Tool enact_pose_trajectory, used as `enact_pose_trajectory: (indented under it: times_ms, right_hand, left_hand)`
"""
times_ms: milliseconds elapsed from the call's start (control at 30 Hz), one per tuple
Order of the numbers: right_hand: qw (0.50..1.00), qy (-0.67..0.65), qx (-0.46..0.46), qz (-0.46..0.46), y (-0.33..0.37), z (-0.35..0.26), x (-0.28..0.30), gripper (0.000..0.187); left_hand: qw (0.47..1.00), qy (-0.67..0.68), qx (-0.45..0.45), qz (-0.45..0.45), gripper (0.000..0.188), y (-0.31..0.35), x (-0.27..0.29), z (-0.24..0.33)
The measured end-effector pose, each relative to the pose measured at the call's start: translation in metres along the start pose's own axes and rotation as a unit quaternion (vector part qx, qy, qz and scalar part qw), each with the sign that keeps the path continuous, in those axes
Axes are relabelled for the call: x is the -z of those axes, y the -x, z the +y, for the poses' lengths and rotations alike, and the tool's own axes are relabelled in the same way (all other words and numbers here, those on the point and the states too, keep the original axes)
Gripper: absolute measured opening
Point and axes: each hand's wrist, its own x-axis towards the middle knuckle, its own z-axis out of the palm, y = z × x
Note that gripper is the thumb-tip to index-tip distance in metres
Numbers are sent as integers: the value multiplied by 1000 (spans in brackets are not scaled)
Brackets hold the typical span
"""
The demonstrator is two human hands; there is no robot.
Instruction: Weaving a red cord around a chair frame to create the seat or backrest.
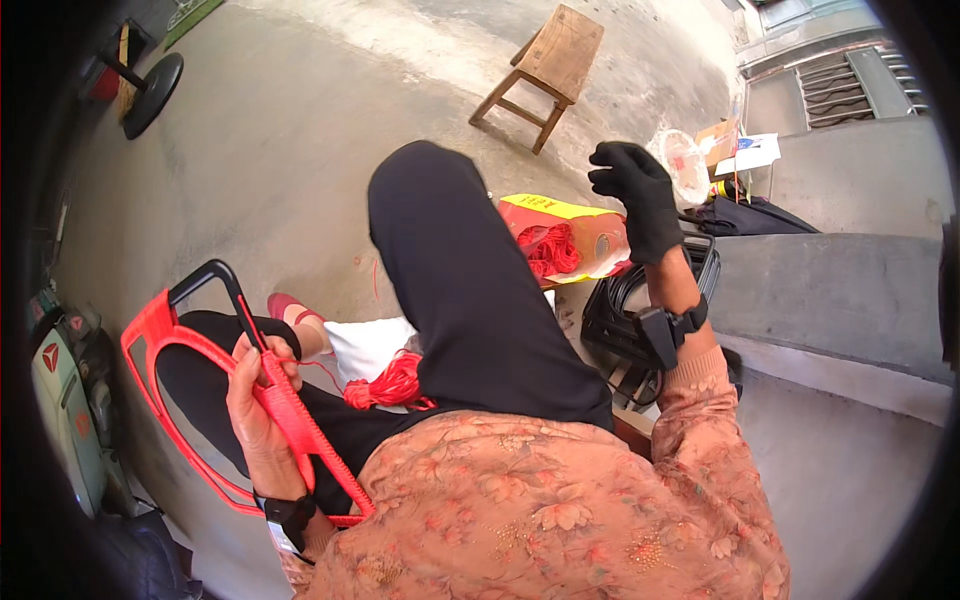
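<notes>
My bare left hand point(262, 395) is closed around one side of a cord-wrapped frame point(315, 440) over my left thigh. Tight red cord covers most of this looped frame, while its far corner shows bare black. Beside it, a bundle of red cord point(388, 384) lies in my lap, and a thin strand runs from it toward the left hand. My right hand point(636, 200), in a black glove, is raised beyond my right knee, above the carton's right edge. Its fingers are bent with a gap between them, and I see nothing in them.
A red and yellow carton point(612, 232) with red cord inside stands beyond my right knee. Next to it are black frames point(625, 318) and a white basket point(682, 165). Farther off stands a wooden stool point(562, 55). A grey ledge point(830, 290) runs along the right; a scooter point(65, 410) is at left.
</notes>
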Motion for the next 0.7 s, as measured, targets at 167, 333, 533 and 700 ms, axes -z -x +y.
enact_pose_trajectory:
  times_ms: [167, 333, 533, 700]
  right_hand:
    - [932, 354, 48, -66, -31, 93, 2, 24]
    - [812, 520, 96, -248, -35, 143, -61, 27]
    - [593, 707, 18, -385, -34, 184, -105, 40]
    - [432, 771, -21, -467, -26, 242, -86, 28]
  left_hand:
    - [999, -6, 31, -25, 18, -2, 3, 3]
    - [999, -14, 30, 19, 28, -4, -1, 1]
    - [999, -23, 34, 27, 31, -3, -10, 4]
    - [998, -42, 41, 29, 21, -1, -12, 9]
